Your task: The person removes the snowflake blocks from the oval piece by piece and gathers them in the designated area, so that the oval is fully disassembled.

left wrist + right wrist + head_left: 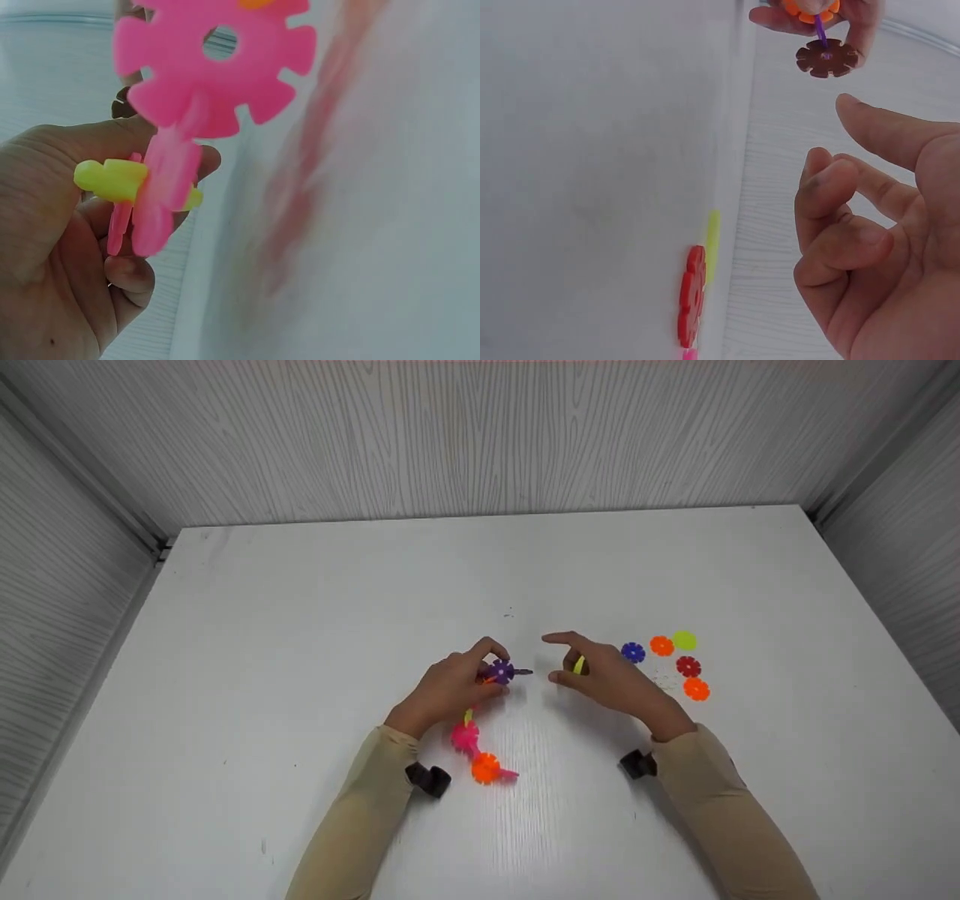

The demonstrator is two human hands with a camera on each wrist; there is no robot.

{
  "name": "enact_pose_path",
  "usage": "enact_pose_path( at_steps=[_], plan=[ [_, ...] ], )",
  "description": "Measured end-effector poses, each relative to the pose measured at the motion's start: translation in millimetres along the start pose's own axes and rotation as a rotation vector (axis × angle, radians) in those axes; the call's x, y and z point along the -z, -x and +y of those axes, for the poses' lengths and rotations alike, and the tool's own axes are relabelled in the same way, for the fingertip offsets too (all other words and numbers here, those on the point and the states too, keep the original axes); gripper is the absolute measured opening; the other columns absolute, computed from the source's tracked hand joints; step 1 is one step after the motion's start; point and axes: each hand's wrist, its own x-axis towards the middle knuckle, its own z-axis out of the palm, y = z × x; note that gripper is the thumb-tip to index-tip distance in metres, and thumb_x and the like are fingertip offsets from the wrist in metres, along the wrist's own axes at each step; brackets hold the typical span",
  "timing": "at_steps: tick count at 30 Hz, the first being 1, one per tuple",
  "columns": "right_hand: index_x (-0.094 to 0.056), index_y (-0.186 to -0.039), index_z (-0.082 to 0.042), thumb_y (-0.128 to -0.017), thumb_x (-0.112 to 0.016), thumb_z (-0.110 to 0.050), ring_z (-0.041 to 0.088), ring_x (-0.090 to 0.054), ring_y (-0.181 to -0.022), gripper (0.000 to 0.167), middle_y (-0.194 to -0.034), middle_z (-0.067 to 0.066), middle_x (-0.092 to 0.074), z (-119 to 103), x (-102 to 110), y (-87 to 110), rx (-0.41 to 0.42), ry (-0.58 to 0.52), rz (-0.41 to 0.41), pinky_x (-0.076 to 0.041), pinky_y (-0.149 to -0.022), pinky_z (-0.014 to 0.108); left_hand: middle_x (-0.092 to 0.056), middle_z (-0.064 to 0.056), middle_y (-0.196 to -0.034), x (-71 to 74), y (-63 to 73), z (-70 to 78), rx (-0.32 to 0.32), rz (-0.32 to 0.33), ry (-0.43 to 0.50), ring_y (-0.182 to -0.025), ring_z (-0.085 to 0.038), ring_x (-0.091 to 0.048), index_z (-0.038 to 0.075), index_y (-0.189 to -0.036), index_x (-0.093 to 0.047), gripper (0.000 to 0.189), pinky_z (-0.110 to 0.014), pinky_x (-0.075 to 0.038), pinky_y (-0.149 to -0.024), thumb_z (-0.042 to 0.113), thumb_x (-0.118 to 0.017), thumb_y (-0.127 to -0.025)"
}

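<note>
My left hand (450, 684) pinches a chain of interlocking notched plastic discs near its far end. A purple disc (501, 671) shows at the fingertips, and a brown disc (826, 58) juts from it towards the right hand. The rest of the chain hangs below the palm: a pink disc (465, 736), then an orange disc (486, 768). My right hand (611, 676) hovers right of the brown disc, thumb and index finger apart, other fingers loosely curled round nothing. Behind it lies a yellow disc (579, 664), mostly hidden by the hand in the head view.
Right of my right hand, several loose discs lie on the white table (300, 607), including a blue disc (633, 652) and a dark red disc (688, 666). Another red disc (692, 296) lies beside the yellow one in the right wrist view. Patterned panels (480, 442) border the table.
</note>
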Motion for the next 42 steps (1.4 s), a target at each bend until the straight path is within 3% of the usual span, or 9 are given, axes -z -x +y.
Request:
enact_pose_path(
  at_steps=[10, 17, 26, 32, 42],
  plan=[
    [-0.049, -0.139, -0.018, -0.092, -0.066, -0.027, 0.018, -0.053, -0.074, 0.051, -0.098, 0.009, -0.063, -6.6, -8.4, 0.5, 0.063, -0.003, -0.018, -0.049, -0.066, 0.027, -0.070, -0.005, -0.098, -2.9, 1.3, 6.4, -0.035, 0.039, -0.012, -0.085, -0.018, -0.062, 0.028, -0.122, -0.053, 0.039, -0.036, -0.052, -0.082, 0.033, -0.070, -0.088],
    [-0.053, -0.122, -0.011, -0.093, -0.064, -0.026, 0.017, -0.060, -0.068, 0.035, -0.102, 0.009, -0.066, -10.0, -10.9, 0.9, 0.048, -0.052, -0.041, -0.050, -0.066, 0.026, -0.070, -0.004, -0.089, -3.9, 1.1, 10.0, -0.055, 0.050, -0.006, -0.077, -0.016, -0.059, 0.028, -0.119, -0.055, 0.037, -0.031, -0.050, -0.073, 0.031, -0.072, -0.086],
    [-0.057, -0.110, -0.011, -0.094, -0.062, -0.017, 0.018, -0.062, -0.070, 0.017, -0.104, 0.011, -0.067, -9.9, -14.6, 1.6, 0.123, -0.069, -0.036, -0.051, -0.065, 0.026, -0.070, -0.003, -0.084, -6.4, 0.8, 7.1, -0.100, 0.041, 0.016, -0.068, -0.015, -0.055, 0.026, -0.118, -0.055, 0.037, -0.027, -0.045, -0.065, 0.029, -0.073, -0.086],
    [-0.059, -0.106, -0.010, -0.094, -0.061, -0.014, 0.015, -0.061, -0.070, 0.013, -0.100, 0.010, -0.069, -12.2, -15.4, 3.5, 0.178, 0.008, -0.001, -0.050, -0.064, 0.023, -0.071, -0.003, -0.083, -7.2, 1.4, 6.7, -0.104, 0.027, 0.033, -0.068, -0.014, -0.055, 0.026, -0.117, -0.056, 0.036, -0.026, -0.044, -0.064, 0.030, -0.073, -0.085],
    [-0.063, -0.100, -0.009, -0.091, -0.066, -0.015, 0.014, -0.058, -0.067, 0.011, -0.088, 0.004, -0.072, -18.8, -13.7, 7.9, 0.261, 0.241, 0.180, -0.048, -0.059, 0.022, -0.072, -0.002, -0.081, -1.6, 1.3, 12.4, -0.102, 0.053, -0.008, -0.063, -0.012, -0.054, 0.025, -0.117, -0.058, 0.036, -0.026, -0.042, -0.062, 0.032, -0.073, -0.085]
  ],
)
